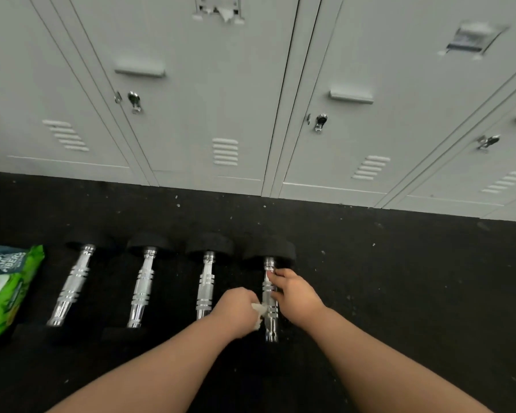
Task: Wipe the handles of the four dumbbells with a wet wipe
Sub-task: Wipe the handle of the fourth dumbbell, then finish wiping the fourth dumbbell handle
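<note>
Down on the black floor (399, 293), four dumbbells lie in a row before grey lockers (221, 99). At the rightmost dumbbell (269, 296), the left hand (236, 308) clutches a crumpled wet wipe (259, 312) against the chrome handle, while the right hand (292, 290) pinches the handle higher up. A green wipes pack (3, 290) lies far left.

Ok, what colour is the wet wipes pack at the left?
Bright green with a dark teal top, white lettering; the wet wipes pack shows only in the head view.
</note>
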